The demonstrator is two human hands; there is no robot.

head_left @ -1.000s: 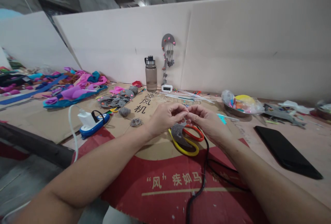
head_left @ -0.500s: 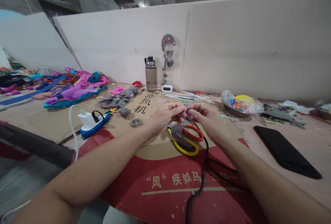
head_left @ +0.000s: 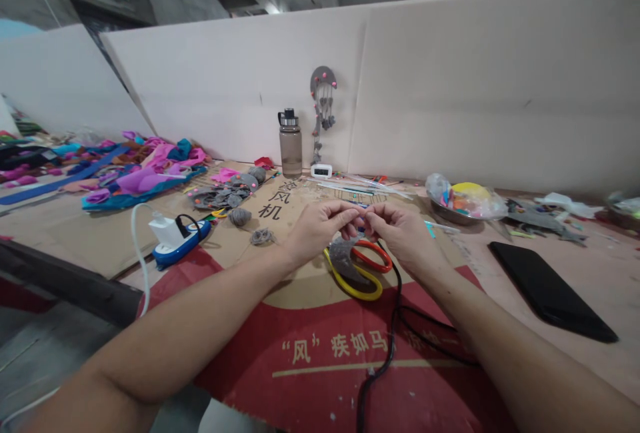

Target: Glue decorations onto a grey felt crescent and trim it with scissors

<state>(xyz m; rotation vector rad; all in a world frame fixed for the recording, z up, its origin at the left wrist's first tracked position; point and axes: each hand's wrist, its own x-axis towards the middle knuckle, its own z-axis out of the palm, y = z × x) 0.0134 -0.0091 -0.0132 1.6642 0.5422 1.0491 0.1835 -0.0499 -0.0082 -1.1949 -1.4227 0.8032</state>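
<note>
My left hand (head_left: 320, 226) and my right hand (head_left: 397, 229) meet fingertip to fingertip above the cardboard-covered table (head_left: 310, 326). Both pinch a tiny piece (head_left: 361, 218) between thumbs and forefingers; only a blue speck of it shows, too small to name. Directly beneath the hands lie scissors with one orange and one yellow handle loop (head_left: 367, 266) and a grey felt piece (head_left: 343, 253).
A black cable (head_left: 393, 326) runs toward me from under the hands. A black tablet (head_left: 545, 289) lies right, a metal bowl of coloured bits (head_left: 465, 203) behind it. Left are a power strip with charger (head_left: 175, 239), grey felt shapes (head_left: 225, 196), bright fabric (head_left: 145, 176). A water bottle (head_left: 291, 143) stands at the partition.
The hands have stayed together over the scissors, with the fingers shifting slightly around the tiny piece. Nothing else has moved.
</note>
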